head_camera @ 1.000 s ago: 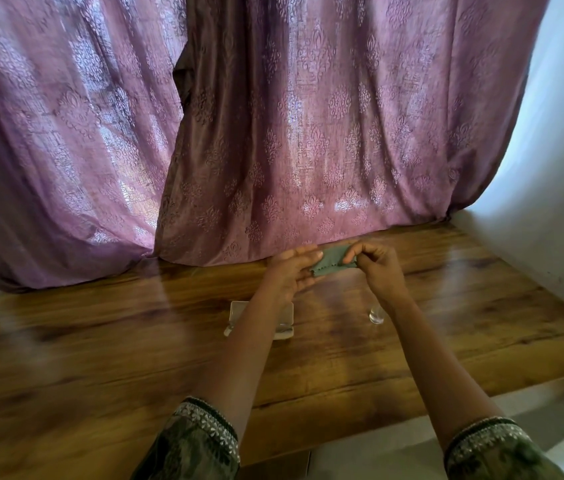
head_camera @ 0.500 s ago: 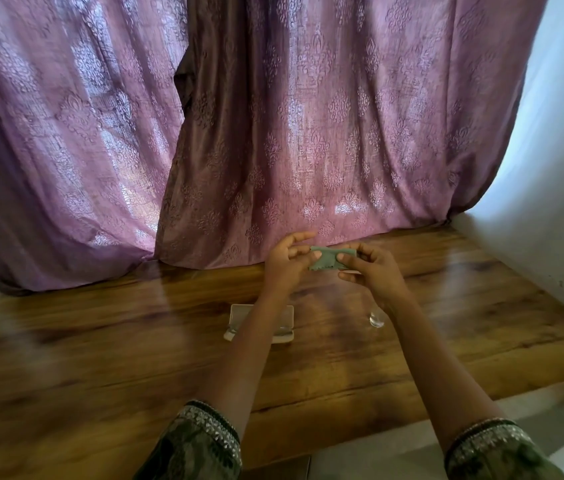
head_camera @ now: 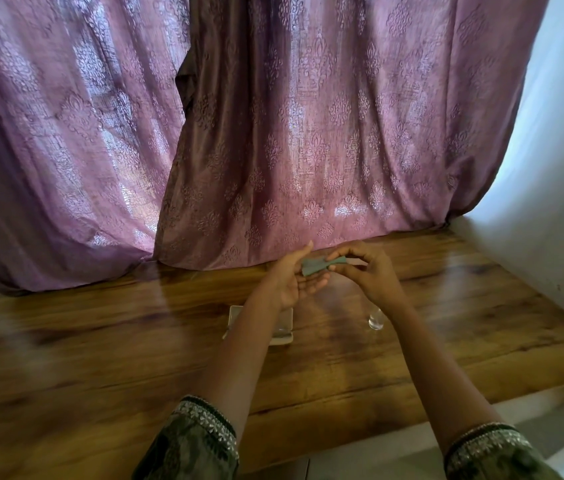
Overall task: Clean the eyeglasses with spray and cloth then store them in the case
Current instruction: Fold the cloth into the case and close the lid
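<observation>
A small grey-green cloth (head_camera: 315, 266) is held above the wooden table (head_camera: 100, 358), bunched in the middle. My right hand (head_camera: 367, 271) pinches its right end between thumb and fingers. My left hand (head_camera: 294, 277) lies palm up with straight fingers, and the cloth's left end rests on them. A pale, flat eyeglass case (head_camera: 282, 325) lies on the table below my left forearm, partly hidden by it. The eyeglasses cannot be made out. A small clear spray bottle (head_camera: 376, 320) stands under my right wrist.
Purple patterned curtains (head_camera: 273, 133) hang down to the table's far edge. A white wall (head_camera: 557, 168) borders the right side. The table's near edge runs past my sleeves at the bottom right.
My left hand has let go of its pinch on the cloth and opened palm up. The right hand keeps hold, and the cloth now looks narrower and bunched.
</observation>
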Motion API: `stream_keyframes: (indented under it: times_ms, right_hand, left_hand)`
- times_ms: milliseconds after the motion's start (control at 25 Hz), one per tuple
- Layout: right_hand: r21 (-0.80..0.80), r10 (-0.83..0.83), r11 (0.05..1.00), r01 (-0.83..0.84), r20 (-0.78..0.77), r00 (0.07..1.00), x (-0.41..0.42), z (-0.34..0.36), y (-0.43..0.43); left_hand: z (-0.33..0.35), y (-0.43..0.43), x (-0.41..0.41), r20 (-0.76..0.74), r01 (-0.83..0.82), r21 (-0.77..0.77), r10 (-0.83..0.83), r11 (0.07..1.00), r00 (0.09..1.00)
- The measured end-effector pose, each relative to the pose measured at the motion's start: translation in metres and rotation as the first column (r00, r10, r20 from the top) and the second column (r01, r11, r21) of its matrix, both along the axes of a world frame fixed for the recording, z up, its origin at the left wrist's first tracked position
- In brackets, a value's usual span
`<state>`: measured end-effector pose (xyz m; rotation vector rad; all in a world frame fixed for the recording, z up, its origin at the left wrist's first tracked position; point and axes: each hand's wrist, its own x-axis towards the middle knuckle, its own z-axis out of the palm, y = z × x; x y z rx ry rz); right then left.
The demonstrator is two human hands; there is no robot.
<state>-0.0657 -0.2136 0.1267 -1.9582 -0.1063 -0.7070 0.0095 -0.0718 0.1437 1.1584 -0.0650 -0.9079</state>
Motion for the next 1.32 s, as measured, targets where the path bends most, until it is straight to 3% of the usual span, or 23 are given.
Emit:
stream_keyframes:
  times_ms: [80, 160, 240, 320, 400, 520, 720, 1120, 1240, 1320]
  right_hand:
    - [-0.025, 0.015, 1.0, -0.015, 0.002, 1.0, -0.001, -0.003, -0.001]
    - [0.049, 0.051, 0.998, -0.049, -0.038, 0.998, -0.002, -0.005, -0.001]
    - [0.29, 0.116, 0.954, -0.071, -0.14, 0.983, -0.002, -0.005, 0.003]
    - [0.579, 0.197, 0.816, 0.0, -0.277, 0.941, -0.001, -0.003, 0.01]
    - [0.701, 0.263, 0.708, 0.085, -0.374, 0.889, 0.004, -0.001, 0.016]
    - [0.739, 0.261, 0.662, 0.126, -0.384, 0.886, 0.011, 0.001, 0.022]
    - [0.688, 0.034, 0.692, 0.22, -0.335, 0.942, 0.02, 0.002, 0.021]
    - [0.723, -0.062, 0.636, 0.271, -0.302, 0.951, 0.037, -0.002, 0.039]
    - [0.718, -0.098, 0.618, 0.321, -0.335, 0.937, 0.041, -0.008, 0.046]
    - [0.713, -0.13, 0.602, 0.359, -0.355, 0.926, 0.041, -0.015, 0.049]
  left_hand:
    - [-0.002, -0.001, 0.003, 0.029, -0.038, -0.027, 0.039, 0.999, 0.999]
    - [-0.007, -0.002, 0.006, 0.081, -0.069, -0.064, 0.074, 0.996, 0.994]
    - [-0.009, -0.002, 0.009, 0.15, -0.1, -0.08, 0.111, 0.992, 0.982]
    - [-0.007, -0.002, 0.009, 0.23, -0.102, -0.072, 0.116, 0.992, 0.966]
    - [-0.005, -0.001, 0.009, 0.297, -0.07, -0.047, 0.081, 0.996, 0.951]
    - [-0.004, 0.001, 0.009, 0.364, -0.025, -0.025, 0.033, 0.999, 0.931]
    - [-0.008, 0.006, 0.02, 0.4, -0.116, -0.004, 0.108, 0.993, 0.91]
    - [-0.029, 0.03, 0.05, 0.372, -0.207, 0.027, 0.183, 0.978, 0.91]
    - [-0.049, 0.047, 0.061, 0.435, -0.369, 0.205, 0.253, 0.907, 0.864]
    - [-0.069, 0.065, 0.068, 0.549, -0.486, 0.424, 0.21, 0.764, 0.809]
